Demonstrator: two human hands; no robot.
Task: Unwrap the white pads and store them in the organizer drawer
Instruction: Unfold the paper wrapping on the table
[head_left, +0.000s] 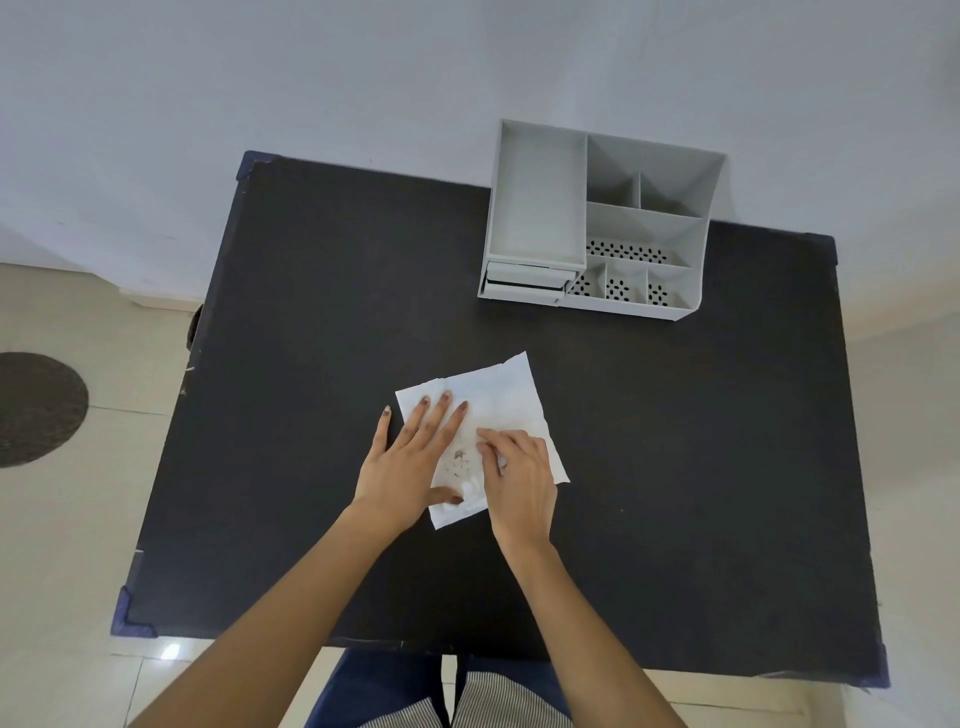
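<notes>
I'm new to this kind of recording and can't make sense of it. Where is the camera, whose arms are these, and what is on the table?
There is no machine here. The one picture comes from a wide-angle camera on a person's head, looking down at their own bare arms. They stand at a black rectangular table. Near its middle lies a white crinkled wrapper sheet, spread open. The left hand lies flat on it, fingers spread, pinning it down. The right hand curls its fingers at the sheet's middle, seemingly pinching something; what, I cannot tell. At the far edge stands a light grey plastic desk organizer with open compartments and small drawers at its front.
</notes>
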